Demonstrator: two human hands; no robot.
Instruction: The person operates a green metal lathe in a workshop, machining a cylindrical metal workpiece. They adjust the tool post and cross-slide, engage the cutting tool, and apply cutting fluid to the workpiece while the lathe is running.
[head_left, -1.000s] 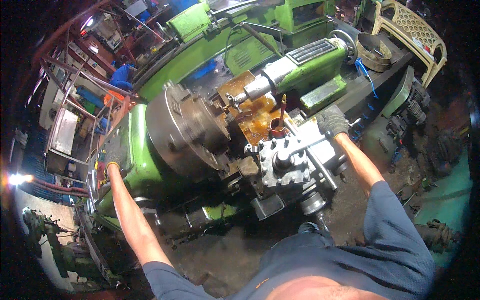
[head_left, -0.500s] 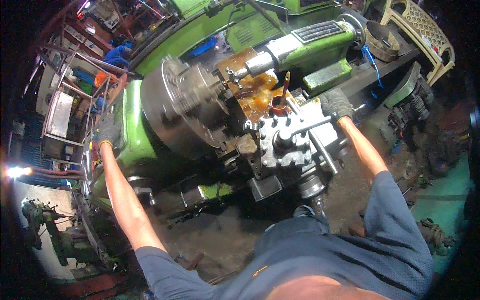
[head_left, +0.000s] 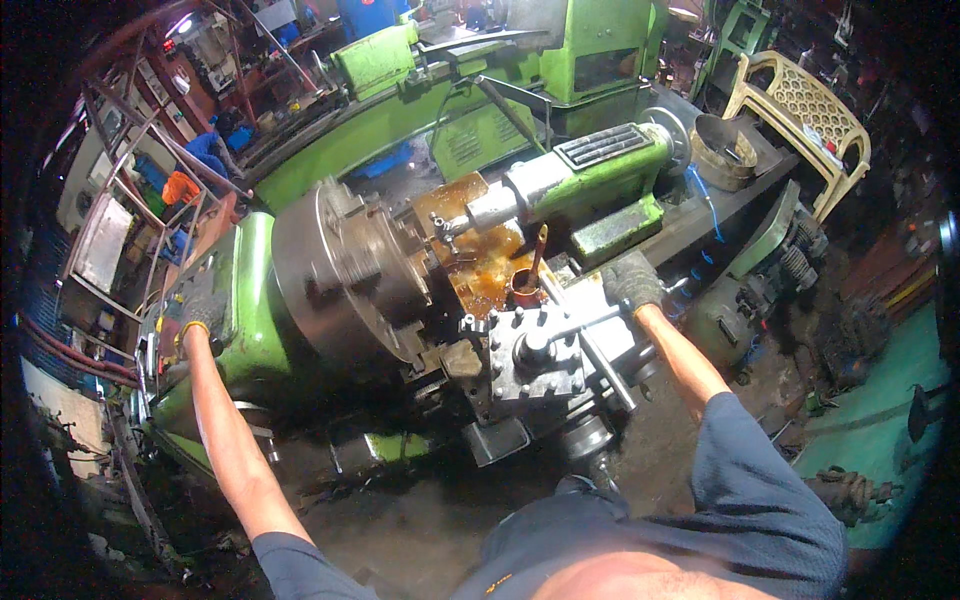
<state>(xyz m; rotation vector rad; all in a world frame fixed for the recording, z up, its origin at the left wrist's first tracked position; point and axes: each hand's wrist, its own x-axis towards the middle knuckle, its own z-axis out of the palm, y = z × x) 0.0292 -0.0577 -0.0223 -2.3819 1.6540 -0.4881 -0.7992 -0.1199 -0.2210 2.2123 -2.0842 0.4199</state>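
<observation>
A green metal lathe stands before me, its large round chuck (head_left: 330,290) blurred by spinning. My left hand (head_left: 205,300), in a grey knit glove, is at the green headstock (head_left: 262,300), left of the chuck; its fingers are not clear. My right hand (head_left: 632,282), gloved alike, curls over the far right side of the slide beside the square tool post (head_left: 535,375). What it grips is hidden; a crank end (head_left: 683,284) sticks out beside it. The tool post's lever (head_left: 590,318) ends near my right wrist. A brush (head_left: 540,245) leans in a red-brown cup (head_left: 525,288).
The tailstock (head_left: 610,165) points at the chuck over an oily brown plate (head_left: 470,265). A round tin (head_left: 725,150) and a beige plastic chair (head_left: 800,105) are at the far right. Another green machine (head_left: 375,60) stands behind. A metal frame (head_left: 110,150) is at the left.
My view has shifted, so the lathe sits lower and further left, with more background showing. Both hands stay at about the same places on the machine. The chuck is blurred in both frames.
</observation>
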